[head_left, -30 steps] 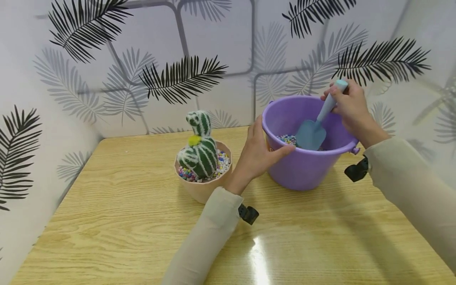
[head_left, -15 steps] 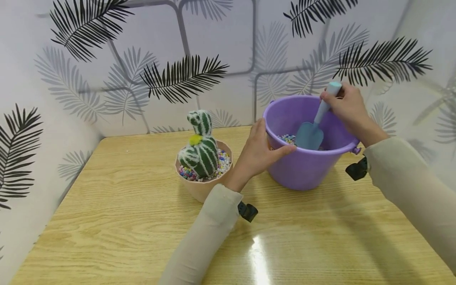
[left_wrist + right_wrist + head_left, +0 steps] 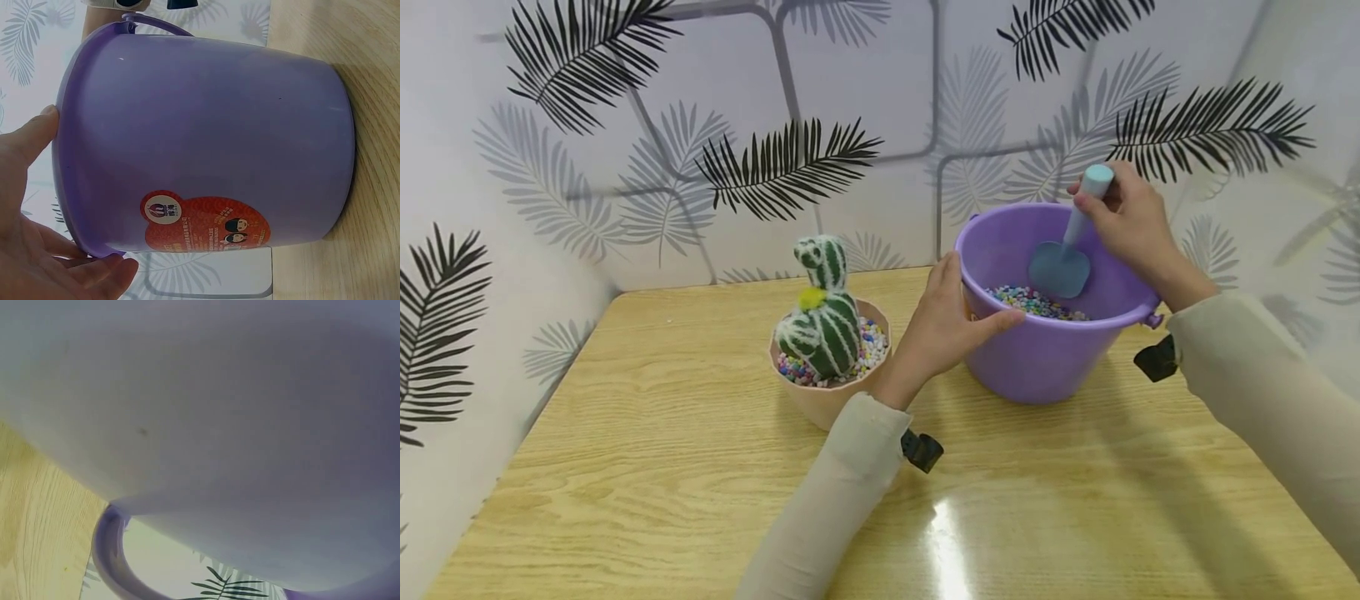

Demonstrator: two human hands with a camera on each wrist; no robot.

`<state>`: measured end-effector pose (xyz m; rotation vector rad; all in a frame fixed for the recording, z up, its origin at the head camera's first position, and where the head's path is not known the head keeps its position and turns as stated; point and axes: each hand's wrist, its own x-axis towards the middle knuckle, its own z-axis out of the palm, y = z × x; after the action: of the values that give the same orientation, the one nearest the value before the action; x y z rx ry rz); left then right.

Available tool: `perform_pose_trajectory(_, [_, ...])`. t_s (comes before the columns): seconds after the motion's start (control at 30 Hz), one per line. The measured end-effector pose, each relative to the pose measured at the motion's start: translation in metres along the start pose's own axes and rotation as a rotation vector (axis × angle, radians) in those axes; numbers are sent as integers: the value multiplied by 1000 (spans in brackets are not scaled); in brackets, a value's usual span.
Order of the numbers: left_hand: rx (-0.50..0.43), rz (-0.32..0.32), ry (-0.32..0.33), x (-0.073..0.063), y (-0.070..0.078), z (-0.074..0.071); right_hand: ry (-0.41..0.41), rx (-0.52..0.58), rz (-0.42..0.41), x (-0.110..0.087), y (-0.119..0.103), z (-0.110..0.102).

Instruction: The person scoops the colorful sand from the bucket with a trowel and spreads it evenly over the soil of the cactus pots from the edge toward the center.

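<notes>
In the head view my right hand (image 3: 1131, 215) grips the handle of a blue-grey hand trowel (image 3: 1058, 268). Its blade points down inside a purple bucket (image 3: 1037, 360), just over multicoloured pebbles (image 3: 1030, 302) at the bottom. With fingers and thumb spread, my left hand (image 3: 936, 321) holds the bucket's near left rim. The left wrist view shows the thumb on the rim and the fingers of that left hand (image 3: 37, 219) curled by the lip. Only the bucket's blurred wall (image 3: 206, 425) fills most of the right wrist view.
Left of the bucket, near my left forearm, stands a peach pot (image 3: 823, 404) with a knitted cactus (image 3: 831, 333) set in coloured pebbles. Both stand on a wooden table (image 3: 647, 467). A leaf-patterned wall (image 3: 880, 100) rises close behind. The bucket's handle (image 3: 112, 550) hangs outside it.
The trowel's blade has risen and shifted slightly right, showing more pebbles below, while its handle end has moved left and stands steeper. My left hand, the bucket and the pot keep their places.
</notes>
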<state>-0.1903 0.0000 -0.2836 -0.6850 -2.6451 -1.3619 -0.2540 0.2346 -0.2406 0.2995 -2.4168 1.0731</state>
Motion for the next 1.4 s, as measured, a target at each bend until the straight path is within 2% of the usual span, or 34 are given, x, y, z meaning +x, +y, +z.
perform_pose_trajectory(0.13, [1, -2, -2, 0, 0, 1, -46, -36, -6, 0, 1, 1])
perform_pose_trajectory(0.3, [12, -9, -4, 0, 1, 1, -89, -115, 37, -2, -3, 2])
perform_pose_trajectory(0.5, [15, -23, -6, 0, 2, 1, -95, -95, 114, -1, -3, 3])
perform_pose_trajectory(0.73, [38, -30, -24, 1, 2, 1, -180, 76, 217, -3, -9, 6])
perform_pose_trajectory(0.93, [53, -40, -27, 1, 3, 0, -167, 156, 237, -2, -9, 7])
perform_pose_trajectory(1.1, [58, -30, -18, 1, 3, -1, -131, 268, 243, -2, -8, 7])
perform_pose_trajectory(1.2, [61, -18, -12, 1, 2, -1, -125, 364, 257, -2, -8, 6])
perform_pose_trajectory(1.4, [63, -13, -13, 2, 2, -1, -197, 597, 363, -1, -4, 2])
